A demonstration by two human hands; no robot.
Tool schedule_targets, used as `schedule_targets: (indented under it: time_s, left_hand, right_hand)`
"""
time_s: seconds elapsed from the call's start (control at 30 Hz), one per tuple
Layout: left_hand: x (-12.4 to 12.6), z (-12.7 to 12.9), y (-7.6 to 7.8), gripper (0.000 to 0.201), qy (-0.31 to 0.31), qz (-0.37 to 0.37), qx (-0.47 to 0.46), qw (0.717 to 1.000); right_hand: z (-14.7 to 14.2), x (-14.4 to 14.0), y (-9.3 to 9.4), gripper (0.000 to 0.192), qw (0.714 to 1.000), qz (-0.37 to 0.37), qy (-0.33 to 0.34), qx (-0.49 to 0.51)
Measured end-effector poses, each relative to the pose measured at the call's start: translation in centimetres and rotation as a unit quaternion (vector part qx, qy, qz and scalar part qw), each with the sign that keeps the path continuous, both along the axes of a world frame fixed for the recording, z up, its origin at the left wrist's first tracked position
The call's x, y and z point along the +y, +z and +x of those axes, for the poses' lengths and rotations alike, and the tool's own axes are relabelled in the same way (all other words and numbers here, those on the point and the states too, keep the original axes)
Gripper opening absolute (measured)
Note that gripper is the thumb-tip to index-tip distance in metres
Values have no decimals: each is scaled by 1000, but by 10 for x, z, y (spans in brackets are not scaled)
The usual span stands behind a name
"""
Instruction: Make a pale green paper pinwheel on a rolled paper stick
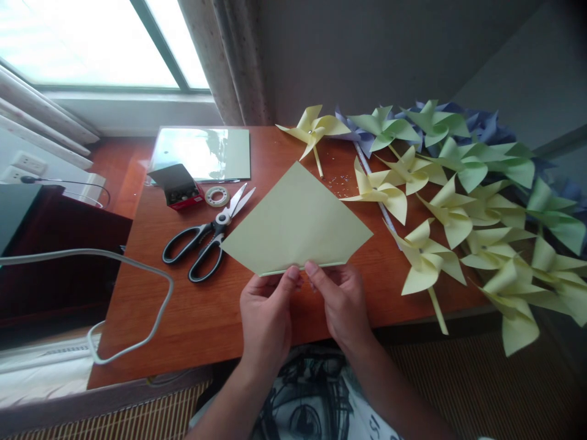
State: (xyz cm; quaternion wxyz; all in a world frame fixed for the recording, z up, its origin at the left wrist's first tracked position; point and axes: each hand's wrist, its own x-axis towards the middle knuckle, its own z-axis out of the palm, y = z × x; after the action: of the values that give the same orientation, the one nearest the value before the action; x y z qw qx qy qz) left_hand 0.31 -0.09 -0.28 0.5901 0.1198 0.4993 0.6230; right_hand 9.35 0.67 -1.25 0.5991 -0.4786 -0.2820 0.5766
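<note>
A sheet of pale yellow-green paper [298, 217] is held above the table's front part, one corner pointing away from me. Its near corner is rolled into a narrow tube along the edge closest to me. My left hand [268, 305] pinches the left part of that roll, thumb on top and fingers underneath. Close beside it, my right hand [342, 299] pinches the roll the same way. The fingertips under the paper are partly hidden. Black-and-grey scissors [215, 229] lie spread just left of the sheet, the blades reaching towards its edge.
Many yellow, green and purple paper pinwheels [431, 256] cover the table's right side. At back left are a stack of paper sheets [250, 153], an opened small red box [183, 198] and a tape roll [217, 196]. A white cable [172, 287] loops over the left edge.
</note>
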Motion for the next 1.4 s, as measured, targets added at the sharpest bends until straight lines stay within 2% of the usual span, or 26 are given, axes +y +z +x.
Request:
schedule_targets:
  time_s: [0.17, 0.37, 0.63, 0.93, 1.23, 1.4]
  left_hand:
    - [3, 0, 0, 20, 13, 1, -23, 1000]
    - [4, -1, 1, 19, 9, 4, -38, 999]
    - [2, 0, 2, 29, 29, -10, 11, 999]
    - [3, 3, 3, 20, -4, 18, -3, 1000]
    - [5, 2, 7, 20, 20, 17, -23, 999]
    - [5, 3, 10, 22, 26, 10, -19, 999]
  right_hand:
    - [-2, -1, -4, 7, 1000, 5, -20, -5]
    - [2, -2, -8, 13, 1000, -22, -5, 18]
    - [-1, -1, -5, 15, 1000, -4, -14, 5]
    - [-3, 2, -4, 15, 999, -26, -45, 6]
    - [-3, 0, -3, 11, 999, 0, -15, 34]
    - [-3, 0, -4, 11, 999, -9, -10, 40]
